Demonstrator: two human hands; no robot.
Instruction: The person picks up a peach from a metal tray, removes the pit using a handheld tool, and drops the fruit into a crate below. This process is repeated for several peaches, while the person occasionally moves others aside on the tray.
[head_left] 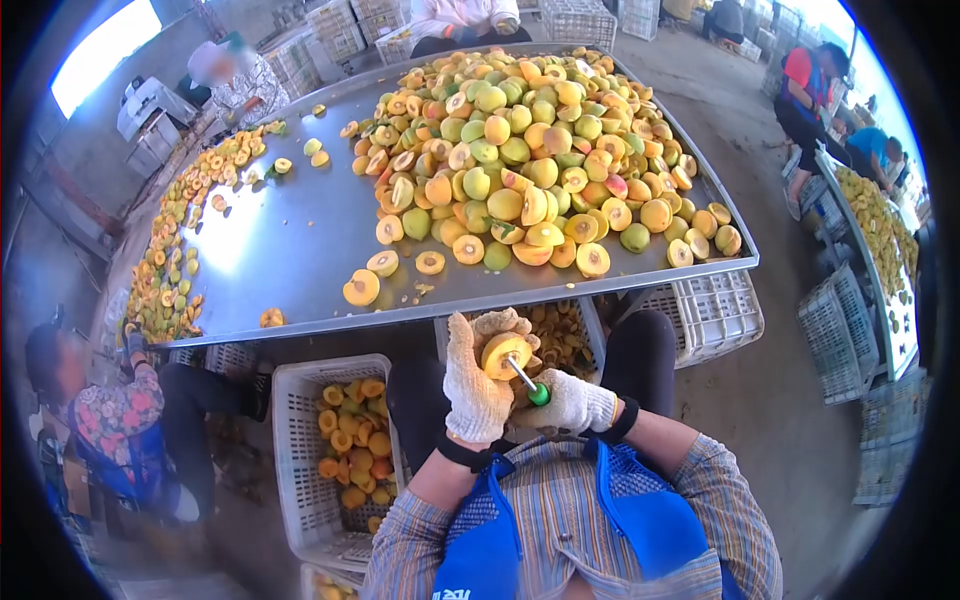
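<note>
At a metal table (300, 285), cupping fruit half (493, 353) in half-curled fingers of left hand (474, 385), gripping tool (540, 395) in closed right hand (572, 402), perhaps risking left-hand stabs by overpressing.

**Stripes Meet Bright Blue**

And what an outfit this is! A striped shirt (550, 490) leads the way, narrow bands of grey, tan and muted orange, its sleeves (735, 500) stopping on the forearms. Over it, look, a vivid blue vest (650, 510), darker textured patches up top, white lettering (452, 594) at the bottom, cut off by the picture's edge! On the left hand (475, 385), a knitted off-white glove with yellowish staining; on the right hand (565, 402), a greyer match. Black bands (466, 454) circle both wrists, and dark trousers (642, 352) complete the kit!
</note>
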